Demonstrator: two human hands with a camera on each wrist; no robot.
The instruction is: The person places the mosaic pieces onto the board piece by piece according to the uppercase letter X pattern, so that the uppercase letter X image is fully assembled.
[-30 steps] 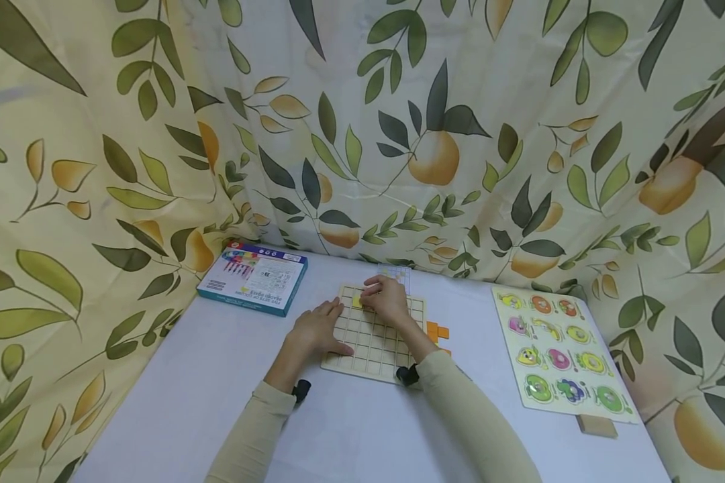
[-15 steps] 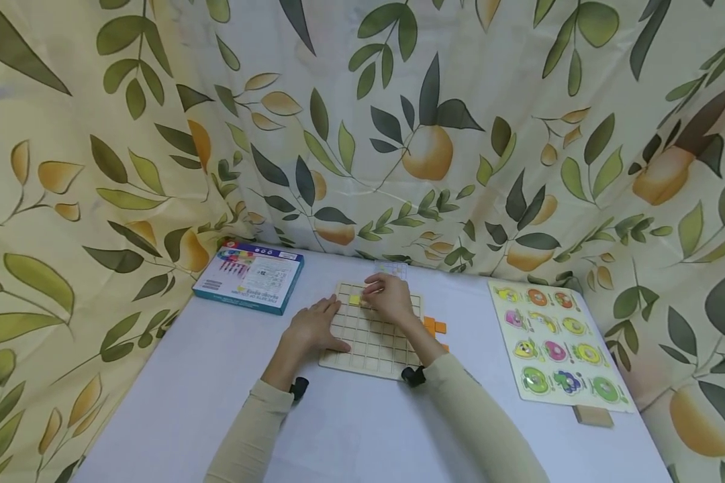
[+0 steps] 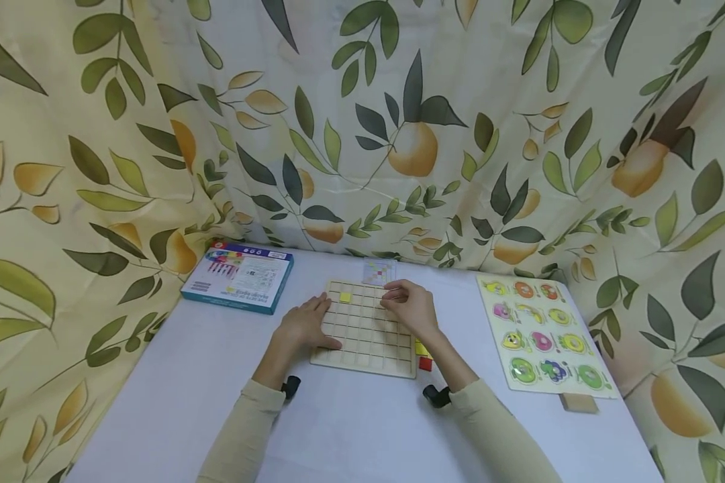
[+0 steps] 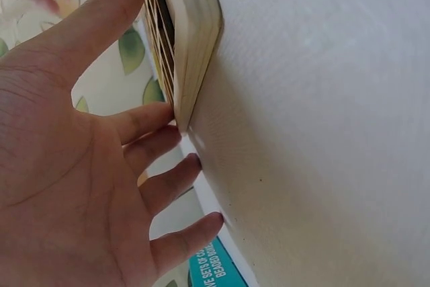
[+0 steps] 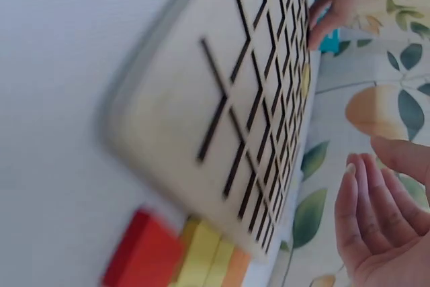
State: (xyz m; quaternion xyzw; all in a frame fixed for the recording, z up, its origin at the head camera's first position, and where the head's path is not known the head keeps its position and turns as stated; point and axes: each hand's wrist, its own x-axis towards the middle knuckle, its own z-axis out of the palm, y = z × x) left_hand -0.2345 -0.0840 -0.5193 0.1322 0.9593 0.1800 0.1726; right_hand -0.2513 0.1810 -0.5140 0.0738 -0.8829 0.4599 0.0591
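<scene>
Placement of coloured blocks on the gridded board (image 3: 362, 332) appears to be the step in hand, judged early: only one yellow tile (image 3: 345, 297) is seen on the grid, near its far left corner. The board is steadied by the left hand (image 3: 300, 327), fingers spread and fairly straight along the left edge, thumb laid over the rim; nothing is gripped. The right hand (image 3: 413, 308) is held above the board's far right part, fingers loosely bent, thumb apart from them in the wrist view; no block is seen in it.

For the next move, a block would likely need to be pinched by its sides from the pile at the board's right edge and squared to a cell. A patterned card (image 3: 379, 272) lies just beyond the board and may be meant as a guide.

The board is pale, smooth wood with rounded corners and dark, straight grooves. In the pile, a glossy red block (image 5: 142, 250), yellow blocks (image 5: 203, 250) and an orange block (image 5: 234, 267) are seen, flat-faced and sharp-edged; blur and the forearm keep the count from being told. The white cloth (image 3: 175, 396) underneath is finely woven.
</scene>
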